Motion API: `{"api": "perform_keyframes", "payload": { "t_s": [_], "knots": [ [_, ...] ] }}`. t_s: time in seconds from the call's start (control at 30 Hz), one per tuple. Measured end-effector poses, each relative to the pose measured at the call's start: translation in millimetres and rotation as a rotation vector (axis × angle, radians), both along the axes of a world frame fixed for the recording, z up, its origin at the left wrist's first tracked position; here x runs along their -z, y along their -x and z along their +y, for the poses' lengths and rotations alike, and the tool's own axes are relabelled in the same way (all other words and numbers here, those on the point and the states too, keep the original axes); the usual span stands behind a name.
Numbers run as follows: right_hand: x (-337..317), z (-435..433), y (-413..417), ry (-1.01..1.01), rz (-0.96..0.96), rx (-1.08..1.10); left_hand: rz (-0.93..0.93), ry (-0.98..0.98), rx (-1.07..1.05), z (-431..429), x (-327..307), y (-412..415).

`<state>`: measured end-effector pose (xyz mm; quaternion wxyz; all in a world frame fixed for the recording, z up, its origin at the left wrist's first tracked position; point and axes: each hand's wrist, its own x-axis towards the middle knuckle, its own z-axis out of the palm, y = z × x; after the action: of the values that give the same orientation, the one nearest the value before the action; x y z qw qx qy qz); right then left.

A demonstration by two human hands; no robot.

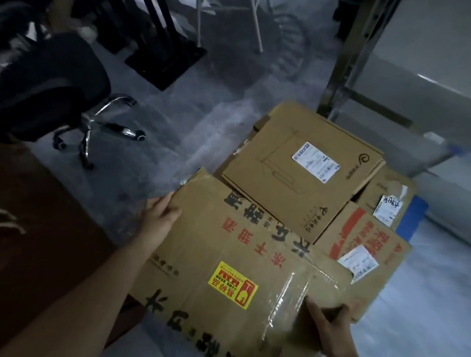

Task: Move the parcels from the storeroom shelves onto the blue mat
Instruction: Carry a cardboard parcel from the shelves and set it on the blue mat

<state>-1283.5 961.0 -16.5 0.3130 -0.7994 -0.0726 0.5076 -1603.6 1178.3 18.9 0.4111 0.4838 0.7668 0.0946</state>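
Beside the stacked parcels (301, 171) at two o'clock, we hold the big parcel (232, 266), left hand (160, 214) gripping its ten o'clock edge, right hand (330, 329) pinching the five o'clock corner. The blue mat (412, 217) seems crowded; ours may slide off.

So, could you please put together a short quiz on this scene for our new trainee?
1. True or false: the left hand and right hand both hold the box with the yellow sticker.
2. What colour is the mat showing right of the boxes? A red, B blue, C green.
3. Fill in: the flat box on the pile bears a white ____.
Key: 1 true; 2 B; 3 label.
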Motion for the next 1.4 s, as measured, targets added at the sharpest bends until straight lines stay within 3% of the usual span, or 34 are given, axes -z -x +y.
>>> {"api": "perform_keyframes", "payload": {
  "t_s": [0.37,0.8,1.0,1.4],
  "knots": [
    [66.2,-5.0,27.9,0.033,-0.106,0.173,-0.046,0.024,0.139,32.6,97.4,0.7],
    [53.2,-8.7,28.4,-0.088,-0.275,0.223,-0.130,0.010,0.213,40.6,106.5,-2.0],
    [71.4,-17.7,27.2,-0.134,-0.277,0.128,0.120,-0.032,0.360,23.0,112.4,-22.4],
    [75.5,-28.1,12.8,-0.144,-0.143,0.118,0.181,-0.171,0.381,0.2,94.5,-36.8]
  ]
}}
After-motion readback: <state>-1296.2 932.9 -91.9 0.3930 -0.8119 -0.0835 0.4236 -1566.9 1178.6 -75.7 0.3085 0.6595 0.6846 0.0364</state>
